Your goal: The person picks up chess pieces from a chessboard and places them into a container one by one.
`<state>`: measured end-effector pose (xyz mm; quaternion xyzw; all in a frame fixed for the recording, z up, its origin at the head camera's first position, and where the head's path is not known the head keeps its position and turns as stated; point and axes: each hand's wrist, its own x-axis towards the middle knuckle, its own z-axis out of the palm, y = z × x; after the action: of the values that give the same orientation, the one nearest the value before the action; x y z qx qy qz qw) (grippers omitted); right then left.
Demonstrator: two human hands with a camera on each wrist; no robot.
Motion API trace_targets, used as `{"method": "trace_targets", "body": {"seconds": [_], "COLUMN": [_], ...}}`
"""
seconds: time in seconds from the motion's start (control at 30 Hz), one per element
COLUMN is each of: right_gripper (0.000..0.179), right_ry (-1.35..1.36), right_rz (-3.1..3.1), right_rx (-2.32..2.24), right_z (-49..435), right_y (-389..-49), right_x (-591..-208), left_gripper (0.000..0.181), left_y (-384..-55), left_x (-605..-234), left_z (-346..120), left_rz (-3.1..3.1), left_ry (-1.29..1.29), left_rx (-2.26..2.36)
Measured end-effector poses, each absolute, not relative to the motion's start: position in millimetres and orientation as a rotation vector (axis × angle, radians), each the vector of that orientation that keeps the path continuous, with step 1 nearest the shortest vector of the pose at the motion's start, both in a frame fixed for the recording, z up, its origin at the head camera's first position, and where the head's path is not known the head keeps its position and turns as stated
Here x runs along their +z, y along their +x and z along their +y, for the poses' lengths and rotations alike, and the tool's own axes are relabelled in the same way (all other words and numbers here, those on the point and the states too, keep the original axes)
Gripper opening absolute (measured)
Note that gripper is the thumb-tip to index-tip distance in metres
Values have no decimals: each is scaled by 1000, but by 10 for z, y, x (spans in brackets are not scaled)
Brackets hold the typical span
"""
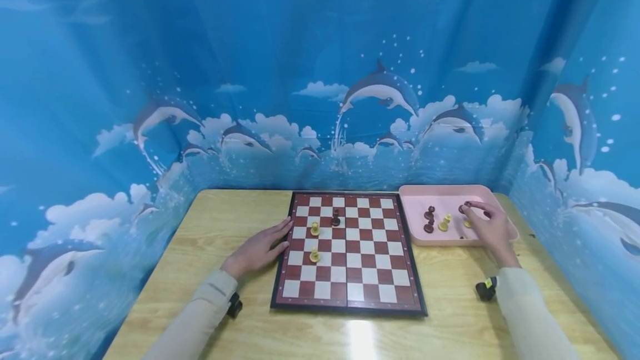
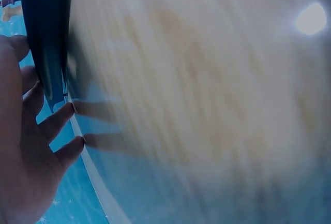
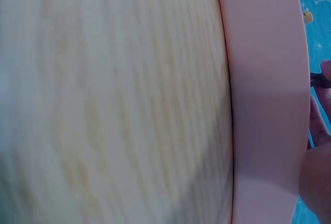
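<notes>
At the left hand [image 1: 257,251], the board [image 1: 367,261] is chequered reddish brown and white, edged in black. The two yellow pieces [image 1: 314,229] lie nearer that hand than the dark brown one [image 1: 335,218]. Over by the right hand [image 1: 490,229] I see a pink tray [image 1: 417,196] with yellow and brown pieces [image 1: 444,223]; the piece [image 1: 462,209] that hand pinches is dark brown. The surface [image 1: 235,215] under both hands is pale, streaky woodgrain, the sleeves [image 1: 530,315] off-white. Beyond the hands hangs a blue curtain [image 1: 280,60] with dolphins, white clouds and dots.
</notes>
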<state>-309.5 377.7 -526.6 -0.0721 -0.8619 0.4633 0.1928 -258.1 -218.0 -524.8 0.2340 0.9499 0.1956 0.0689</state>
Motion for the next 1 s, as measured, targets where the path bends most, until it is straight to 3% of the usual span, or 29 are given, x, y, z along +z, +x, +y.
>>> {"method": "trace_targets", "body": {"seconds": [1.0], "right_gripper": [45], "right_ry": [-167], "right_rz": [-2539], "right_rx": [1269], "right_z": [3798], "right_y": [-3069], "right_x": [-5307], "left_gripper": [63], "left_y": [-2554], "left_x": [-5239], "left_z": [-2186], "left_rz": [2909], "left_ry": [805], "left_rx": [468]}}
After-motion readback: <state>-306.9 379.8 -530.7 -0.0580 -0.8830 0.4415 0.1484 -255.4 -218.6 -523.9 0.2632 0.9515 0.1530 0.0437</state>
